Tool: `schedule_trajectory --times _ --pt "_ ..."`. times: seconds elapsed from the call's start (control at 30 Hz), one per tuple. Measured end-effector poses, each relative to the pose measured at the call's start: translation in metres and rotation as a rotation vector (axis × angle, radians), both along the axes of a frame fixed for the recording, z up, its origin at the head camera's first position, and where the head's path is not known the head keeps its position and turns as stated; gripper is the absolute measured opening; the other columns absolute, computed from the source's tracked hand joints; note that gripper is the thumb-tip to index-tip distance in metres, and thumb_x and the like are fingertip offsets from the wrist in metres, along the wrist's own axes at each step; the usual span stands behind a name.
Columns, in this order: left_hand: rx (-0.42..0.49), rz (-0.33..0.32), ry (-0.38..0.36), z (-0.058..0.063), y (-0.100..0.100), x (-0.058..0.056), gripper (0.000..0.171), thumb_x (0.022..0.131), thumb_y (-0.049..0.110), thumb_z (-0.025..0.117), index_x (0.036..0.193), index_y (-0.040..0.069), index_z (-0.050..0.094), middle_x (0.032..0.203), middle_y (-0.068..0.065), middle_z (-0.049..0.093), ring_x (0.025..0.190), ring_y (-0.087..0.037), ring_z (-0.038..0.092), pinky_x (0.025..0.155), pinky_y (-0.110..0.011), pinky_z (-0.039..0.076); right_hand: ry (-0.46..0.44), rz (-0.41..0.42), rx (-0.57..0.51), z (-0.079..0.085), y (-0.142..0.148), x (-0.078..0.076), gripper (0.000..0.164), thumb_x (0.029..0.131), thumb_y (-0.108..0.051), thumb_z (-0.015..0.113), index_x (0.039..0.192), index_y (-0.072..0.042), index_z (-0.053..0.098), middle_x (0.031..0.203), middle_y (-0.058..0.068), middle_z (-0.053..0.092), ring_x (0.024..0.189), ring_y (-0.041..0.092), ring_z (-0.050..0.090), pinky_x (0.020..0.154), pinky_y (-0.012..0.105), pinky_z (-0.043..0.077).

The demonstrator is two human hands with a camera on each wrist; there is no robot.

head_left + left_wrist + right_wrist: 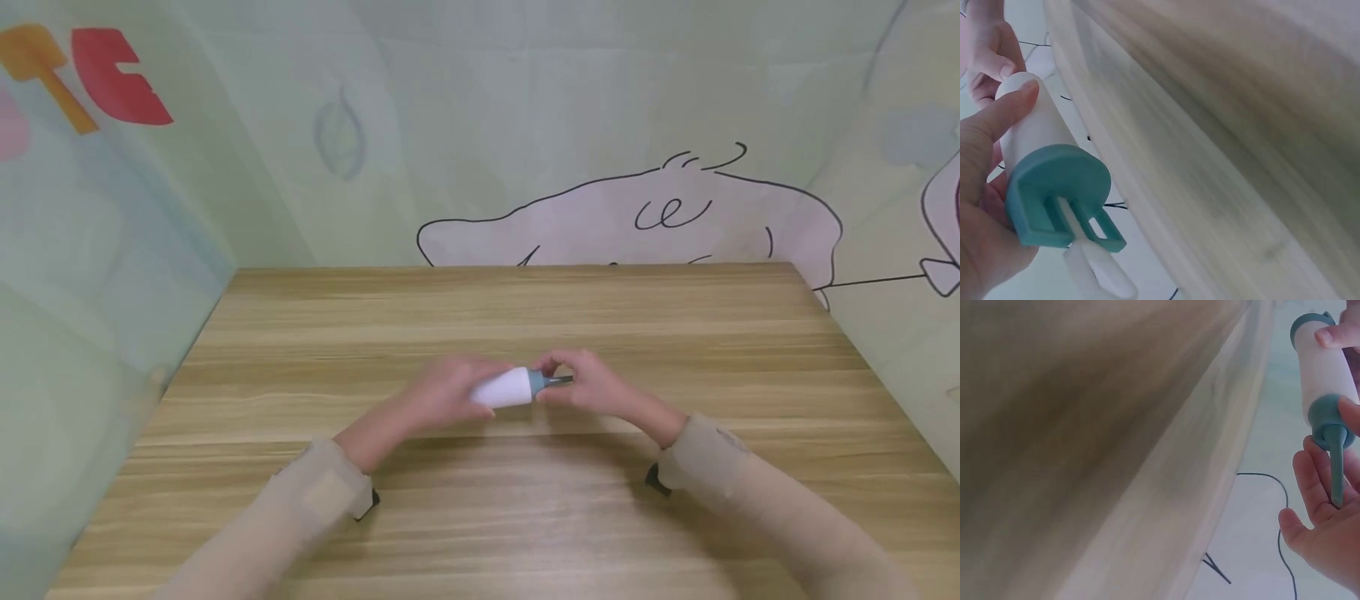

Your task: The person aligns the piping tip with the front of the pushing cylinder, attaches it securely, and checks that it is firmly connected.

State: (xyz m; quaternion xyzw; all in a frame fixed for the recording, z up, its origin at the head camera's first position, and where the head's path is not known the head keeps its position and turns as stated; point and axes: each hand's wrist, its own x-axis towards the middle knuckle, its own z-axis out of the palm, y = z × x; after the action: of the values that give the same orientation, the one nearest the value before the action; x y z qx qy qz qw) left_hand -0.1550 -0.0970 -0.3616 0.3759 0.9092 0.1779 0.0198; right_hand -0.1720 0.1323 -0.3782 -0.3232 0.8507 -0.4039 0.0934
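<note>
A syringe (506,388) with a thick white barrel is held roughly level over the middle of the table. My left hand (442,392) grips the barrel, its thumb laid along the white side in the left wrist view. At the rear end sits a teal collar (1060,169) with finger loops, and a white plunger handle (1107,272) sticks out through it. My right hand (592,383) pinches the teal front cap (1325,414). From that cap a thin teal nozzle (1336,469) points toward the right palm, with several right fingers spread beyond it.
The wood-grain table (487,517) spreads under both forearms. A printed cloth backdrop (487,125) stands along its back edge and both sides. Beige sleeves (322,492) cover the forearms, with small dark pieces at the cuffs.
</note>
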Motion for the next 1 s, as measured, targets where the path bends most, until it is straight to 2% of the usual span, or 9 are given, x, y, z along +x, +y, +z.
schedule_trajectory --times 0.17,0.43,0.67,1.0 --pt "-0.014 0.027 -0.047 -0.003 0.001 -0.016 0.059 0.067 0.021 0.075 0.121 0.009 0.053 0.114 -0.007 0.061 0.100 -0.021 0.057 0.084 -0.035 0.046 0.012 -0.001 0.045 -0.002 -0.004 -0.014 0.025 0.075 -0.009 0.068 0.098 -0.004 0.061 0.087 0.004 0.063 0.083 0.016 0.055 0.079 0.037 0.045" --pt "-0.123 0.105 -0.080 -0.009 0.005 -0.036 0.061 0.069 0.024 0.074 0.124 0.013 0.050 0.113 -0.008 0.059 0.097 -0.021 0.056 0.085 -0.037 0.045 -0.034 -0.062 0.170 -0.008 -0.011 -0.035 0.026 0.073 -0.010 0.069 0.096 -0.009 0.059 0.093 0.004 0.064 0.087 0.017 0.058 0.081 0.037 0.047" --pt "-0.176 0.121 -0.086 -0.014 0.008 -0.043 0.060 0.068 0.022 0.074 0.123 0.014 0.051 0.115 -0.007 0.058 0.100 -0.022 0.055 0.086 -0.038 0.044 -0.063 -0.074 0.216 -0.014 -0.015 -0.042 0.029 0.072 -0.010 0.070 0.097 -0.007 0.057 0.096 0.008 0.063 0.090 0.020 0.059 0.082 0.034 0.048" --pt "-0.192 0.113 -0.059 -0.024 0.009 -0.046 0.058 0.068 0.022 0.074 0.121 0.015 0.052 0.112 -0.008 0.059 0.098 -0.024 0.056 0.083 -0.039 0.045 -0.064 -0.071 0.241 -0.020 -0.017 -0.041 0.028 0.072 -0.010 0.070 0.096 -0.007 0.057 0.097 0.008 0.064 0.091 0.020 0.059 0.083 0.035 0.047"
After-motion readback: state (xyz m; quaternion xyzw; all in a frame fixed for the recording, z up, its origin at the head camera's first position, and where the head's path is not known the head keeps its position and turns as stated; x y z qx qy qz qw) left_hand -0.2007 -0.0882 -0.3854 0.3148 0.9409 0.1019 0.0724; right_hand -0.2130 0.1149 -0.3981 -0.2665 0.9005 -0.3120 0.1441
